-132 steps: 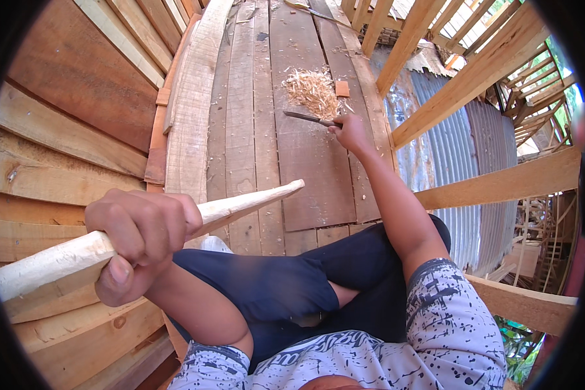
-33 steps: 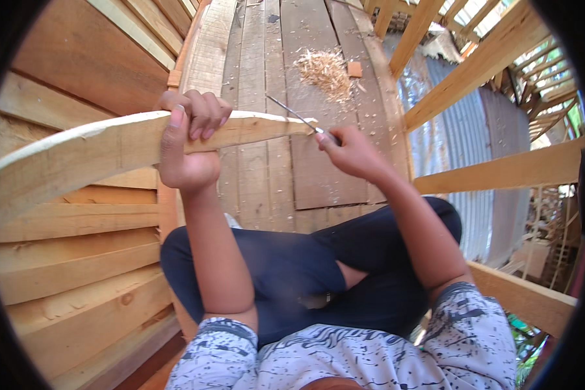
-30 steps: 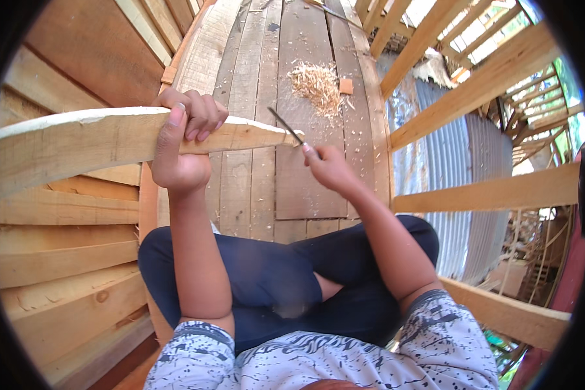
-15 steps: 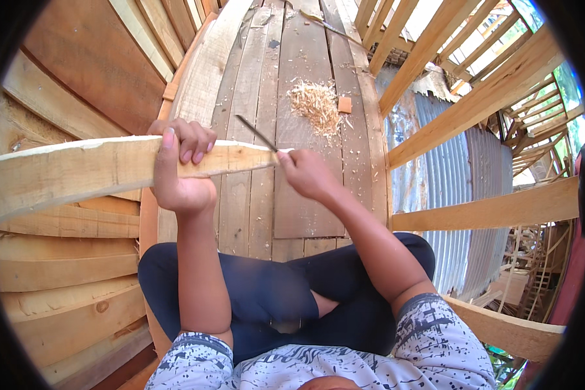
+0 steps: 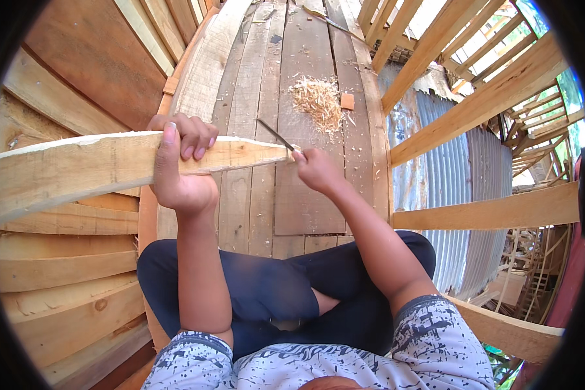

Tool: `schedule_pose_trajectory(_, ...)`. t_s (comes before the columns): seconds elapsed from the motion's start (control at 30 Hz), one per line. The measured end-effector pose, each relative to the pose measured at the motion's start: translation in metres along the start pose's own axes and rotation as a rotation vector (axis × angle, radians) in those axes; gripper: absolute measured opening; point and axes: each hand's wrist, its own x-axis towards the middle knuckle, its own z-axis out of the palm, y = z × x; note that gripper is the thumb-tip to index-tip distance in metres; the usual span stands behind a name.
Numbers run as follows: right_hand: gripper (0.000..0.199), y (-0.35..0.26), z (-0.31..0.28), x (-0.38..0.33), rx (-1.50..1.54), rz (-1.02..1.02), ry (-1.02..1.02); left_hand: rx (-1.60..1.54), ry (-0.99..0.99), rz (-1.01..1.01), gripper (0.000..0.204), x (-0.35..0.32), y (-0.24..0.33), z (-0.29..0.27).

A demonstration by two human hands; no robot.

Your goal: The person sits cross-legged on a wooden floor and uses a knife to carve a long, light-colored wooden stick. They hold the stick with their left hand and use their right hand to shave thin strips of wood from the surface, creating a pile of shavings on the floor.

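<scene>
A long pale wooden plank point(image 5: 78, 166) reaches in from the left and tapers to a narrow end in front of me. My left hand point(image 5: 185, 159) is wrapped round it, thumb on the near face and fingers over the upper edge. In my closed right hand point(image 5: 318, 170) is a knife point(image 5: 274, 134), its thin dark blade slanting up and to the left. The blade lies at or right beside the plank's narrow tip. The knife's handle is hidden inside my fist.
I sit cross-legged on a wooden plank floor point(image 5: 309, 201). Farther out lie a heap of wood shavings point(image 5: 317, 104) and a small orange-brown block point(image 5: 347, 101). A board wall point(image 5: 71, 273) stands on the left. Wooden rails point(image 5: 487, 214) and corrugated metal sheets point(image 5: 445, 188) line the right.
My right hand and the knife have moved a little to the right, out to the plank's tip. My left hand has kept its hold in nearly the same place.
</scene>
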Motion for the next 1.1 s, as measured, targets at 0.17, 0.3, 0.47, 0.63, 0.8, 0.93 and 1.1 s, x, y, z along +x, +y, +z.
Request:
schedule_pose_trajectory(0.17,0.044,-0.042,-0.008,-0.012,-0.161,-0.035,-0.008,0.024,0.000,0.021,0.028,0.002,0.001,-0.007)
schedule_pose_trajectory(0.3,0.041,-0.038,-0.006,-0.010,-0.046,-0.102,-0.034,0.017,-0.005,0.005,0.027,0.000,0.000,-0.007)
schedule_pose_trajectory(0.47,0.040,-0.017,0.002,-0.002,-0.243,-0.010,-0.012,0.008,-0.002,0.002,0.027,0.003,-0.002,-0.004)
schedule_pose_trajectory(0.63,0.037,-0.017,-0.007,-0.005,-0.129,-0.063,-0.060,-0.006,-0.027,-0.004,0.025,0.002,0.001,-0.003)
schedule_pose_trajectory(0.8,0.035,-0.008,-0.009,0.002,-0.180,-0.026,-0.119,-0.001,-0.021,0.005,0.024,0.003,0.000,-0.006)
schedule_pose_trajectory(0.93,0.038,-0.035,-0.011,-0.008,-0.021,-0.113,-0.123,0.019,-0.003,0.003,0.023,0.002,0.003,-0.005)
schedule_pose_trajectory(1.1,0.038,0.022,-0.002,0.008,-0.102,-0.027,-0.075,-0.001,-0.014,-0.010,0.024,0.002,0.000,-0.005)
